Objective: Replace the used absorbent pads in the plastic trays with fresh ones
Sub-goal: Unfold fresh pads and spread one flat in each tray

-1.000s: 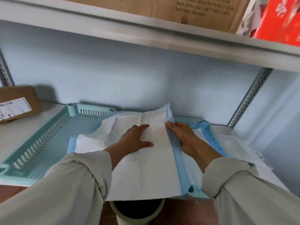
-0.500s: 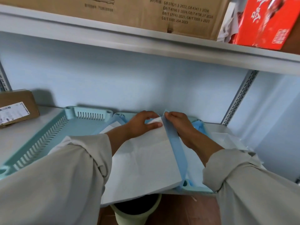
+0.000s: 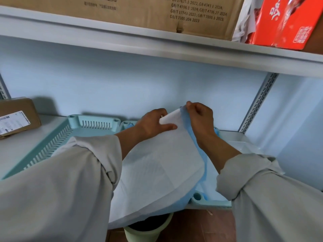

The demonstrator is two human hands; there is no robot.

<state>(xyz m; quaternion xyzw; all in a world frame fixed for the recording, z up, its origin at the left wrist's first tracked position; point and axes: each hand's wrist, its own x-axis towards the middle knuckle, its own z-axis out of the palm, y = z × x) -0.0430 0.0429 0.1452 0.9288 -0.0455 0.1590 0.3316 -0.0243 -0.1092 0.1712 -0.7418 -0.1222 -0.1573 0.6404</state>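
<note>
Pad far edge is being pinched by both hands, left hand, right hand, lifted off tray for bin below.

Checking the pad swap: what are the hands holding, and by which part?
Both hold the absorbent pad at its raised far end: the right hand pinches the blue-edged corner, and the left hand grips the white top edge beside it.

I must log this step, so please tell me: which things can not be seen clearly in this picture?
Head view:
- Right tray: mostly covered by the pad and the right hand.
- Bin: pad overhangs it; bottom edge cuts it.
- Parcel label: text too small.
- Left hand: fingertips hidden behind pad.
</note>
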